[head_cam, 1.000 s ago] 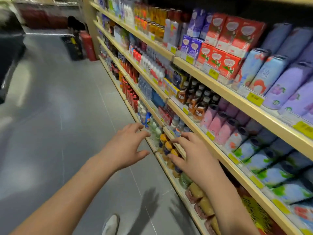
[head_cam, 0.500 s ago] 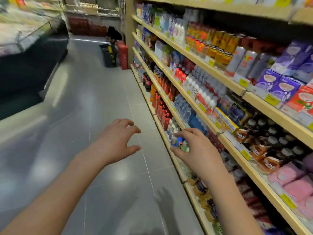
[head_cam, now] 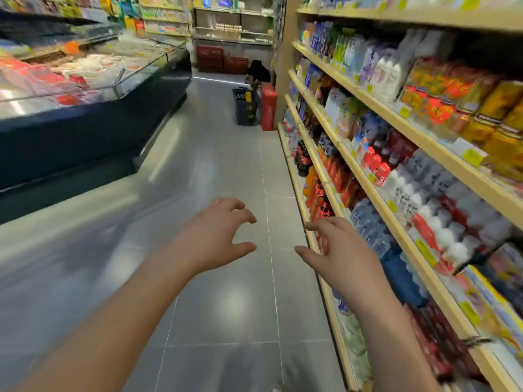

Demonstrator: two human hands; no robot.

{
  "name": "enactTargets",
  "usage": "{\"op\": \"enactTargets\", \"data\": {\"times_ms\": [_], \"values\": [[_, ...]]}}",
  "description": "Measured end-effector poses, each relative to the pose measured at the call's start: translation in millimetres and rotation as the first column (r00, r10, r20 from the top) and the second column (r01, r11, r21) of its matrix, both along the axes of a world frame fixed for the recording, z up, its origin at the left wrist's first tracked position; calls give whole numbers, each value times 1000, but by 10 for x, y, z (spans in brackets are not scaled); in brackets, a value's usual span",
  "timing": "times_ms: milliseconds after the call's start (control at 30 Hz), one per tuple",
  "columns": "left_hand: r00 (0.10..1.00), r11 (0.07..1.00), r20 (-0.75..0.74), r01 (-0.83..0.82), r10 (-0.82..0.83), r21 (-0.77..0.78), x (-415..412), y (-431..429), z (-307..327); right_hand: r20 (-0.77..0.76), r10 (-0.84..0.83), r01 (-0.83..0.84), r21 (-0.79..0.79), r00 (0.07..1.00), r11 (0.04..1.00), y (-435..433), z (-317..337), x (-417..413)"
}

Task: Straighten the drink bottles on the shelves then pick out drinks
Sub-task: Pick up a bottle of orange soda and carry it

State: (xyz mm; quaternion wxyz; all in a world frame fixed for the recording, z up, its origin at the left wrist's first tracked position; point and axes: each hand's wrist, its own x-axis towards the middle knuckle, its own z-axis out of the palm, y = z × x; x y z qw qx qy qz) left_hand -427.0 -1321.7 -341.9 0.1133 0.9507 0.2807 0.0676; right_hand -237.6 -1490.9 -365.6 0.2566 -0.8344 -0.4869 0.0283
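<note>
Both hands are extended over the grey tiled floor (head_cam: 220, 165) of the aisle. Left hand (head_cam: 215, 236): fingers spread and loosely curled, nothing held. Right hand (head_cam: 339, 256): fingers likewise loosely curled, nothing held, positioned in front of the lower shelf edge; contact with the red bottles (head_cam: 319, 193) behind it cannot be confirmed because of motion blur. The drink bottles (head_cam: 410, 190) stand in rows on the wooden shelves (head_cam: 438, 138) along the right side. A dark shopping basket (head_cam: 245, 107) sits on the floor farther down the aisle.
</note>
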Motion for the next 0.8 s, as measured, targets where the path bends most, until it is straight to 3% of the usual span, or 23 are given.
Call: {"op": "enactTargets", "data": {"times_ms": [300,567,800], "values": [[994,995,-34,-100,100,-6,1296,862,31,-12,108,-108,-18,994,994,1018,122,1558],[992,993,-42,-116,116,10,2009,1817,-67,-29,171,-172,-62,985,983,1991,-28,2251],[995,997,-57,-75,76,13,2693,3114,-263,-12,122,-122,-133,992,984,3200,-196,2861]]}}
